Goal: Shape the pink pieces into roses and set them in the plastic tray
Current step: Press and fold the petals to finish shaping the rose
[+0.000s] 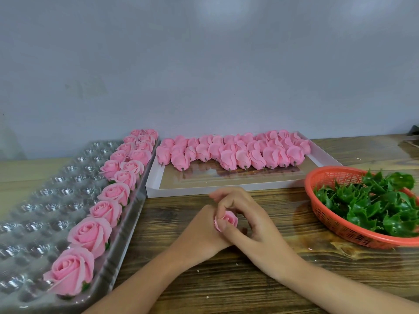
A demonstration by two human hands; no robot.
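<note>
A small pink rose [227, 219] sits between both my hands at the table's centre. My left hand [201, 232] cups it from the left and below. The thumb and fingers of my right hand [247, 219] curl around its petals. On the left lies the clear plastic tray [43, 207], with several finished pink roses [108, 209] along its right-hand columns. Several unshaped pink pieces [229, 152] with short stems lie in rows in a shallow white box [226, 184] behind my hands.
An orange mesh basket [335, 220] of green leaf calyxes [381, 202] stands at the right. The wooden table [226, 279] meets a grey wall behind. A dark object [413, 132] shows at the far right edge.
</note>
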